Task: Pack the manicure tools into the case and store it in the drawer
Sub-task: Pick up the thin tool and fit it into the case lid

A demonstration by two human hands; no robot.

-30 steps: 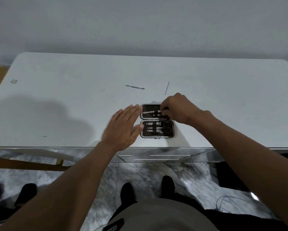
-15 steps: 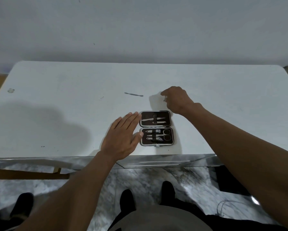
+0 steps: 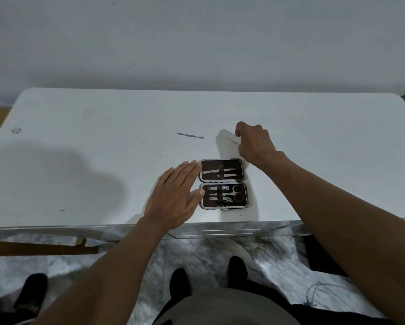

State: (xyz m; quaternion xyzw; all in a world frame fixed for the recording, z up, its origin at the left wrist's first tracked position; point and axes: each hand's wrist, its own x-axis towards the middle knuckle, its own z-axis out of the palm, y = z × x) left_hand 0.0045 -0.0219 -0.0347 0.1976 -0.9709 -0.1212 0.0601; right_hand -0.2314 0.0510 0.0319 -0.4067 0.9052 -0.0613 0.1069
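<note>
Beyond the open manicure case (image 3: 223, 184), the right hand (image 3: 255, 143) pinches a thin metal pick (image 3: 233, 140) (light, stiff, slippery; best gripped mid-shaft). Left hand (image 3: 173, 198) lies flat, fingers spread, beside the case.

We have a single wide-angle view from the head, looking forward and steeply down over the white table (image 3: 103, 113) to the wall (image 3: 196, 43) at the far side. Both forearms reach in from the near edge, with the floor (image 3: 208, 254) directly below us.
</note>
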